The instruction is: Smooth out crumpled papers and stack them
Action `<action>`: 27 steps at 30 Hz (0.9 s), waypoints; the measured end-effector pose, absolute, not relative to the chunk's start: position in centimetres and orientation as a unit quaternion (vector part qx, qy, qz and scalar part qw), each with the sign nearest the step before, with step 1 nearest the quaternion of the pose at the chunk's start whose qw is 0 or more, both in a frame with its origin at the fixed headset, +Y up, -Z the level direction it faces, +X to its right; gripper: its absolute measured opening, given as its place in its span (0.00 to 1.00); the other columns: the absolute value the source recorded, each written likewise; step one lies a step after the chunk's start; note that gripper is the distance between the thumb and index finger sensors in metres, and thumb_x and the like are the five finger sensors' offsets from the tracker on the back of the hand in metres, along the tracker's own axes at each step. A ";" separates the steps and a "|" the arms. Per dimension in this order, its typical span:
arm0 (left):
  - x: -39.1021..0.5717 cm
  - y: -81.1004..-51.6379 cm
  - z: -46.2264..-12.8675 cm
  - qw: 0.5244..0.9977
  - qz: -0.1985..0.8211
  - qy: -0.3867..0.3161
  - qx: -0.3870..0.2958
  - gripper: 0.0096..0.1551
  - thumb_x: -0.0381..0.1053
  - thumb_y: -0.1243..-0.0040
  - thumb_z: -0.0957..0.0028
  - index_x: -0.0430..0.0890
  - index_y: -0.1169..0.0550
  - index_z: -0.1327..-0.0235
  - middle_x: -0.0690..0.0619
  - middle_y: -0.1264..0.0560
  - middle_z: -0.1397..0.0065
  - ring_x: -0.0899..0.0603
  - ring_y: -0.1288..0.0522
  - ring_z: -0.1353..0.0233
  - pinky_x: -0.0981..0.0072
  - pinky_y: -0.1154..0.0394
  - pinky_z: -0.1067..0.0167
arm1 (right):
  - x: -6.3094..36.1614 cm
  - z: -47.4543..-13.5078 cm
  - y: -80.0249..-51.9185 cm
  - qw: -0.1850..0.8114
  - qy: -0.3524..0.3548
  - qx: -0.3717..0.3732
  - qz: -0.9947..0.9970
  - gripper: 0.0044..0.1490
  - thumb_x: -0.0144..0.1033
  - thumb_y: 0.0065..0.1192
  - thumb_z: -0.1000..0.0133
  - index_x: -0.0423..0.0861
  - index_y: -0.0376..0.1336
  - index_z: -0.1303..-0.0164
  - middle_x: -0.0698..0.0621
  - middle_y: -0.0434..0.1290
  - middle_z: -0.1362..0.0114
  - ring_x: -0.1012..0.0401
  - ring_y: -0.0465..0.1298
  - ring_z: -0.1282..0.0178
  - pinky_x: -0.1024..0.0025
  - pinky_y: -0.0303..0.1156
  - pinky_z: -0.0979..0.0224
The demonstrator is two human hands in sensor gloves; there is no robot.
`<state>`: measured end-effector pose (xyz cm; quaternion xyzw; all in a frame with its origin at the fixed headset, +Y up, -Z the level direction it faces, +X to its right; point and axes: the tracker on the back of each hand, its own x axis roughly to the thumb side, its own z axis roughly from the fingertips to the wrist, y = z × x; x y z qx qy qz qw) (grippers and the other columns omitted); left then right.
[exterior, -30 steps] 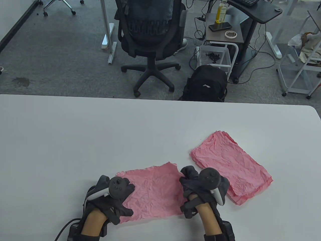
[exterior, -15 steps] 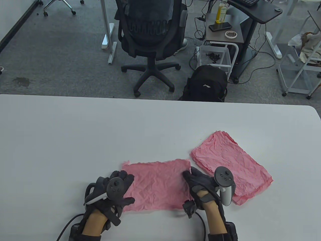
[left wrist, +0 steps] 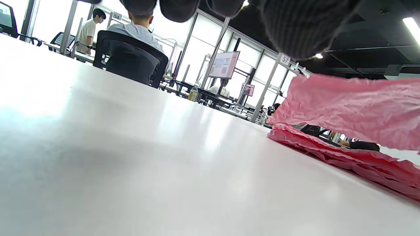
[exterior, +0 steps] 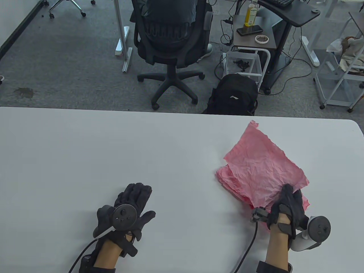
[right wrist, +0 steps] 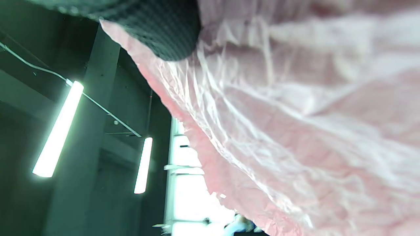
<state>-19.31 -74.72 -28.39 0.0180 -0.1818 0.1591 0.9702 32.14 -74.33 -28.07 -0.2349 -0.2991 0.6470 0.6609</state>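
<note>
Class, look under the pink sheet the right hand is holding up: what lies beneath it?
A stack of flattened, wrinkled pink papers on the white table, clear of the held pink sheet. Its far part is covered.

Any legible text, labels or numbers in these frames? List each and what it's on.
"54" on a small white sign mounted on a partition post, left wrist view.
"57" on a small white sign on another post, same view.
White swoosh-like logo, no letters, on the black backpack on the floor.
Monitor screen: content too blurred to read.
Bottle label on the side table: too small to read.
</note>
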 end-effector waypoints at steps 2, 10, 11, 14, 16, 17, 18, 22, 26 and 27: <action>-19.3 -74.8 -28.4 0.970 0.160 -0.184 0.016 0.51 0.68 0.39 0.50 0.52 0.44 0.17 0.42 0.46 0.16 0.29 0.46 0.15 0.30 0.44 0.26 | 32.7 -28.1 -75.0 0.616 -0.279 -0.270 0.686 0.26 0.35 0.58 0.43 0.38 0.65 0.37 0.40 0.83 0.46 0.47 0.86 0.55 0.59 0.82 0.59; -19.4 -74.9 -28.3 0.970 0.161 -0.182 0.015 0.51 0.68 0.39 0.50 0.52 0.45 0.17 0.42 0.46 0.16 0.29 0.47 0.15 0.30 0.44 0.26 | 32.1 -27.6 -74.0 0.459 -0.296 -0.287 0.787 0.47 0.39 0.63 0.42 0.40 0.42 0.22 0.32 0.52 0.21 0.32 0.54 0.25 0.36 0.55 0.32; -19.4 -74.8 -28.3 0.970 0.160 -0.182 0.018 0.51 0.67 0.39 0.50 0.52 0.45 0.17 0.43 0.46 0.16 0.30 0.46 0.15 0.30 0.44 0.26 | 31.7 -27.4 -73.4 0.420 -0.309 -0.284 0.805 0.47 0.39 0.63 0.42 0.41 0.41 0.22 0.33 0.49 0.20 0.33 0.52 0.24 0.35 0.53 0.31; -19.5 -74.7 -28.3 0.970 0.159 -0.181 0.028 0.51 0.67 0.39 0.50 0.52 0.45 0.17 0.42 0.46 0.16 0.30 0.46 0.15 0.30 0.44 0.26 | 30.5 -27.4 -72.3 0.385 -0.333 -0.255 0.822 0.48 0.40 0.63 0.41 0.43 0.40 0.21 0.34 0.44 0.19 0.34 0.46 0.22 0.34 0.48 0.29; -19.6 -74.6 -28.1 0.969 0.161 -0.181 0.038 0.51 0.67 0.39 0.49 0.53 0.45 0.16 0.42 0.46 0.15 0.30 0.47 0.15 0.30 0.44 0.26 | 29.5 -27.5 -71.7 0.371 -0.347 -0.229 0.830 0.47 0.40 0.63 0.41 0.43 0.40 0.21 0.34 0.43 0.18 0.34 0.44 0.21 0.34 0.46 0.28; -19.6 -74.5 -28.1 0.969 0.160 -0.182 0.043 0.51 0.67 0.39 0.49 0.53 0.45 0.17 0.42 0.46 0.15 0.30 0.46 0.15 0.30 0.44 0.26 | 28.7 -27.6 -71.4 0.360 -0.350 -0.209 0.839 0.47 0.40 0.63 0.41 0.44 0.41 0.21 0.35 0.43 0.18 0.34 0.44 0.21 0.34 0.46 0.28; -19.6 -74.5 -28.1 0.969 0.157 -0.183 0.050 0.51 0.67 0.39 0.49 0.53 0.46 0.17 0.43 0.46 0.15 0.30 0.46 0.15 0.30 0.44 0.26 | 27.7 -27.8 -71.1 0.347 -0.349 -0.187 0.850 0.46 0.40 0.63 0.41 0.44 0.41 0.21 0.35 0.44 0.18 0.34 0.45 0.21 0.33 0.46 0.28; -19.5 -74.3 -28.0 0.968 0.151 -0.188 0.072 0.51 0.68 0.40 0.49 0.54 0.48 0.16 0.43 0.47 0.15 0.30 0.47 0.15 0.30 0.44 0.26 | 22.9 -28.7 -70.8 0.301 -0.346 -0.067 0.886 0.43 0.39 0.64 0.42 0.45 0.46 0.21 0.36 0.48 0.18 0.35 0.49 0.20 0.34 0.49 0.28; -19.7 -74.1 -27.8 0.967 0.144 -0.188 0.098 0.51 0.68 0.41 0.48 0.55 0.48 0.16 0.43 0.49 0.15 0.30 0.48 0.14 0.30 0.45 0.26 | 17.9 -29.3 -71.5 0.277 -0.303 0.038 0.911 0.42 0.41 0.64 0.42 0.46 0.49 0.21 0.36 0.51 0.17 0.35 0.51 0.20 0.34 0.50 0.28; -19.8 -74.0 -27.8 0.966 0.144 -0.187 0.104 0.51 0.68 0.41 0.48 0.55 0.49 0.16 0.43 0.49 0.15 0.30 0.48 0.14 0.30 0.45 0.25 | 16.8 -29.3 -71.7 0.283 -0.291 0.063 0.912 0.42 0.41 0.64 0.42 0.46 0.50 0.21 0.36 0.51 0.17 0.35 0.51 0.20 0.33 0.51 0.28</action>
